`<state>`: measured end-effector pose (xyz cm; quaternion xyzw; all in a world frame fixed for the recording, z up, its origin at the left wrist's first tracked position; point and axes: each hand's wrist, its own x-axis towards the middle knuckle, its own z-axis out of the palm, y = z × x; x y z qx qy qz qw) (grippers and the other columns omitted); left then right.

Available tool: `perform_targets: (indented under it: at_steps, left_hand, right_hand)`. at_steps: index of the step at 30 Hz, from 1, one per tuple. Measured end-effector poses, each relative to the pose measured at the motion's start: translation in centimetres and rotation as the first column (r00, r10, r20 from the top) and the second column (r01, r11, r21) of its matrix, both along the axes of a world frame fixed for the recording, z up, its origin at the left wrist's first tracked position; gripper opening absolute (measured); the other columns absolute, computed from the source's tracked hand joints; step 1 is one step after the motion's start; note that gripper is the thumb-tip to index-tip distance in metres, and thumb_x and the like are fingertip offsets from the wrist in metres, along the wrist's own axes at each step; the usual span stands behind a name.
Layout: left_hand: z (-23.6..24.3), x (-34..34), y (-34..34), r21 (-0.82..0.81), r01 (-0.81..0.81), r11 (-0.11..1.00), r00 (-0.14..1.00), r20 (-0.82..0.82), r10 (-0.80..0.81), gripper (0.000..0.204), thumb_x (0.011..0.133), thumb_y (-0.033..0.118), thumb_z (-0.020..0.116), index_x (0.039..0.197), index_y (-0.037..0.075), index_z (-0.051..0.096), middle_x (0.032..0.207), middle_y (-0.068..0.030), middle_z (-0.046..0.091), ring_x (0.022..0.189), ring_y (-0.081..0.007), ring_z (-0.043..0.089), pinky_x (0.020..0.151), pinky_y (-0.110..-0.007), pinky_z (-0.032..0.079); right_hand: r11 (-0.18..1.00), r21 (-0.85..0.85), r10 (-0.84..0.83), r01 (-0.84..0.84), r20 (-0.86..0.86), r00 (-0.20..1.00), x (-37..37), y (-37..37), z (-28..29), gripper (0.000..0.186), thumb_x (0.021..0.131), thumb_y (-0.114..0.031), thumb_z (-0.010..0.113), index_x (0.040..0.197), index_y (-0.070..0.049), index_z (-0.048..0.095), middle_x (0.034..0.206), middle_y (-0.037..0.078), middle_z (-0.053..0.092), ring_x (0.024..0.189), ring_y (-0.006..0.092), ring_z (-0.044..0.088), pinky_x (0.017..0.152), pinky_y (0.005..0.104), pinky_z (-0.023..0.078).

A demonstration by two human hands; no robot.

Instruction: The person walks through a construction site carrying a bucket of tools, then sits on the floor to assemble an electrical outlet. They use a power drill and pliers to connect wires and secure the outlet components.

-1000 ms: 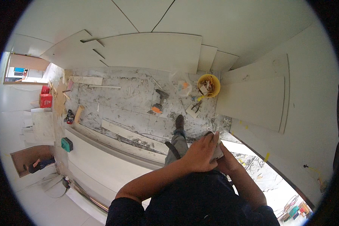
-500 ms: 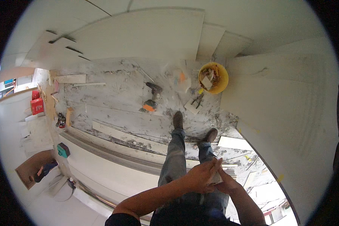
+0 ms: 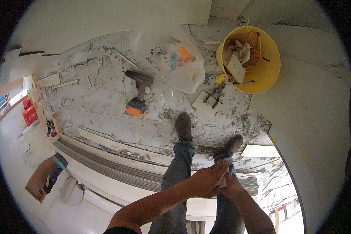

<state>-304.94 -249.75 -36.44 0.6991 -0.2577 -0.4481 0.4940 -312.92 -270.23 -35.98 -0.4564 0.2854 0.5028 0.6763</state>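
- Left hand (image 3: 206, 181) and right hand (image 3: 233, 188) hold a small pale object (image 3: 222, 182), mostly hidden, between their fingers.
- Round yellow plastic bucket (image 3: 270, 69) and translucent plastic bag (image 3: 191, 77) clutter the stained grey floor's (image 3: 105, 91) far edge.

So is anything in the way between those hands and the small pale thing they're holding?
Nothing visible is: the left hand and right hand close around the small pale object, though they hide most of it.
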Motion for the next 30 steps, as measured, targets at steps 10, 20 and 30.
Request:
perform_targets:
  at_steps: [10, 20, 30]
  left_hand:
    - [-11.5, 3.1, 6.4, 0.377, -0.148, 0.914, 0.978, -0.078, 0.191, 0.088, 0.088, 0.033, 0.078, 0.156, -0.002, 0.035, 0.146, -0.0322, 0.049, 0.136, -0.0475, 0.049, 0.116, -0.051, 0.041]
    - [-36.2, 13.6, 30.6, 0.915, -0.402, -0.028, 0.829, 0.376, 0.413, 0.066, 0.097, 0.032, 0.064, 0.148, -0.003, 0.042, 0.141, -0.0267, 0.056, 0.129, -0.0432, 0.053, 0.115, -0.056, 0.037]
    - [-31.5, 9.0, 30.3, 0.675, -0.732, 0.096, 0.580, 0.543, 0.607, 0.046, 0.095, 0.023, 0.067, 0.132, 0.001, 0.053, 0.124, -0.0220, 0.066, 0.112, -0.0381, 0.064, 0.092, -0.051, 0.052]
  right_hand:
    - [0.872, -0.207, -0.488, 0.443, -0.436, 0.757, 0.0, 0.2, -5.9, 0.089, 0.092, -0.066, 0.062, 0.155, -0.011, 0.030, 0.136, 0.018, 0.051, 0.126, 0.0389, 0.057, 0.103, 0.0534, 0.053]
    - [0.792, -0.100, -0.588, 0.602, -0.392, 0.708, 4.4, -0.5, -10.7, 0.063, 0.102, -0.059, 0.058, 0.145, -0.014, 0.045, 0.130, 0.016, 0.060, 0.120, 0.0401, 0.064, 0.104, 0.0606, 0.052]
    - [0.978, -0.065, -0.197, 0.198, 0.023, 0.980, 8.8, 1.8, -16.2, 0.068, 0.101, -0.065, 0.053, 0.147, -0.016, 0.047, 0.134, 0.018, 0.060, 0.124, 0.0375, 0.059, 0.108, 0.0626, 0.047]
